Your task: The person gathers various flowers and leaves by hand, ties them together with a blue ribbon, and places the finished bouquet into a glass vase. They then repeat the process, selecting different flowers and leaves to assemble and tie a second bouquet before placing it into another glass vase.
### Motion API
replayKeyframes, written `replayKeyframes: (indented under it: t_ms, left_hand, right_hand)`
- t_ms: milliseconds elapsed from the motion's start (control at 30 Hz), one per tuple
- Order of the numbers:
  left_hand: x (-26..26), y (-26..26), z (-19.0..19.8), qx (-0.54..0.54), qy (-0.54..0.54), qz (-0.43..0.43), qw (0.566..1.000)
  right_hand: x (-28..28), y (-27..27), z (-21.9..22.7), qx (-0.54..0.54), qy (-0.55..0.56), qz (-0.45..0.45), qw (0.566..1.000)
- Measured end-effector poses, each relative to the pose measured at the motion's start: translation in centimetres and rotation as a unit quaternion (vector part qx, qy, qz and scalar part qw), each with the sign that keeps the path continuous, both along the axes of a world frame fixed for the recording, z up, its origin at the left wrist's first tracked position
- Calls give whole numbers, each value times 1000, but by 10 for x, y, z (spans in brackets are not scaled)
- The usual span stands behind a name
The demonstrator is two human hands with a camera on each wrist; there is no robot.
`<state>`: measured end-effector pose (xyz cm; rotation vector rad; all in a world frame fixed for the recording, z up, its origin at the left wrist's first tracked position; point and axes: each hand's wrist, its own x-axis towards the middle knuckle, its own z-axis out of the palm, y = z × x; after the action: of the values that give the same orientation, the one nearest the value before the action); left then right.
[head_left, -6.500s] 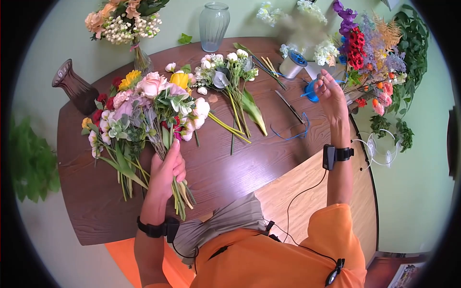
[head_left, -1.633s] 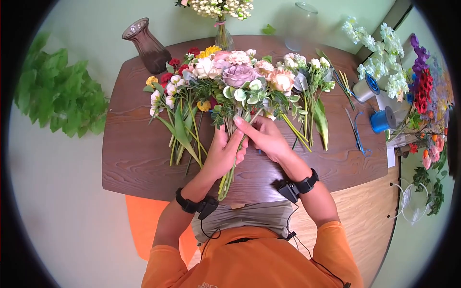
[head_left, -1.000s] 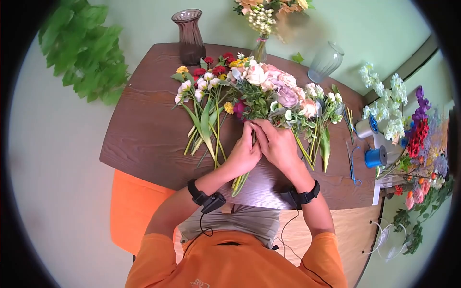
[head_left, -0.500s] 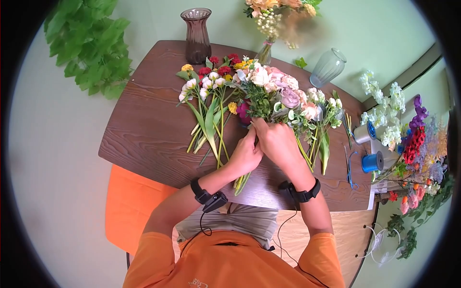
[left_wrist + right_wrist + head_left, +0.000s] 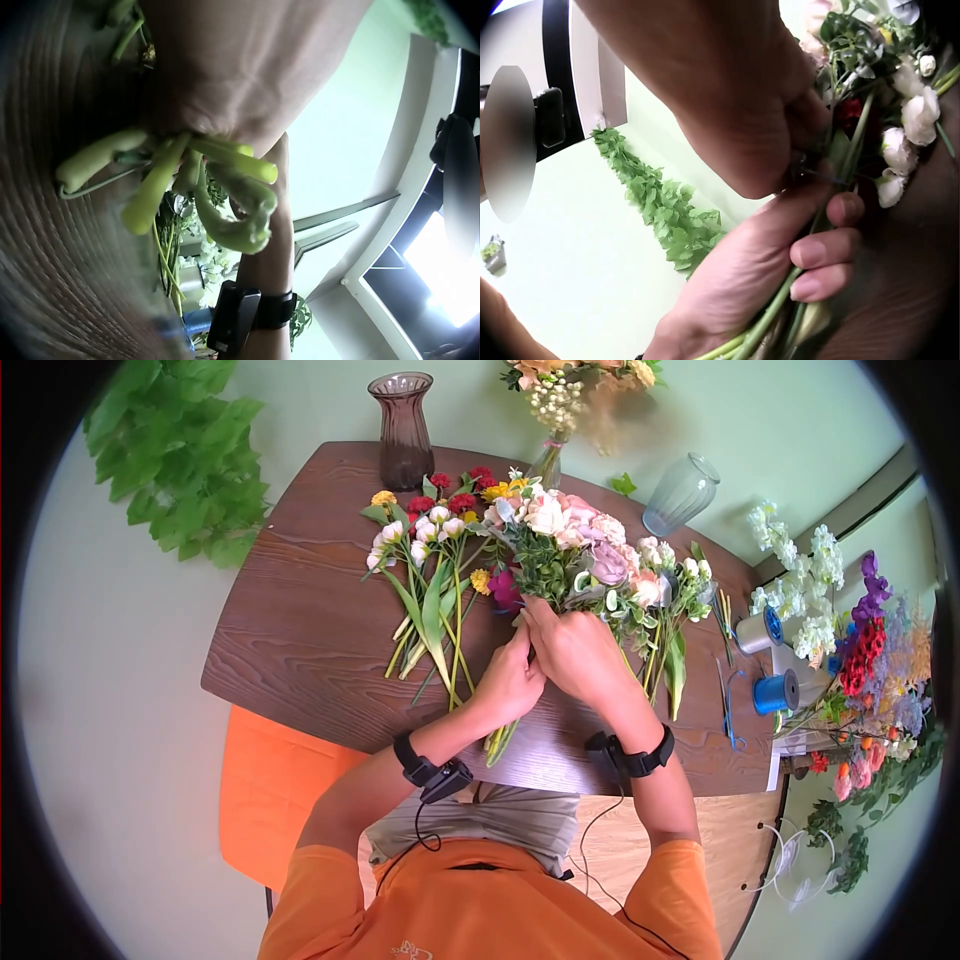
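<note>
In the head view the bouquet of pink, mauve and white flowers (image 5: 590,545) is held over the table. The left hand (image 5: 512,682) wraps its stems (image 5: 500,742) below the blooms; in the right wrist view the left hand (image 5: 742,259) has its fingers curled round the green stems (image 5: 769,319). Just above, the right hand (image 5: 578,655) bends over the stems, fingers curled and tips partly hidden. A thin blue string (image 5: 825,177) crosses the stems beside the right hand (image 5: 735,112), which appears to pinch it. Cut stem ends (image 5: 259,169) stick out below the left hand (image 5: 240,67).
Loose flowers (image 5: 430,600) lie left of the bouquet, more (image 5: 672,650) to its right. A purple vase (image 5: 403,435), a clear vase (image 5: 682,495) and a filled one (image 5: 547,463) stand at the back. White (image 5: 757,631) and blue (image 5: 775,694) spools are at the right.
The right hand has come from the blue spool to the bouquet stems. The bouquet, still in the left hand, has moved toward the middle. Over the last half second the hands barely shift.
</note>
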<state>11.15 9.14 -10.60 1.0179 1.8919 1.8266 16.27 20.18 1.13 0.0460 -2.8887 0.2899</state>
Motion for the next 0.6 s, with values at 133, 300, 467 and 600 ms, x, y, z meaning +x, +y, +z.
replayKeyframes:
  t_ms: [133,300,467,600]
  left_hand:
    - [2,-2,7,3,20,20,1000]
    - [2,-8,23,-57,-7,1,998]
    - [2,-3,14,-25,-37,0,999]
    - [4,-6,31,61,-325,-108,938]
  right_hand:
    - [-8,4,-2,35,-28,10,999]
    - [-14,4,-2,27,-14,-3,1000]
    - [-5,2,-5,-3,17,-16,1000]
    - [2,8,-29,-101,133,-45,985]
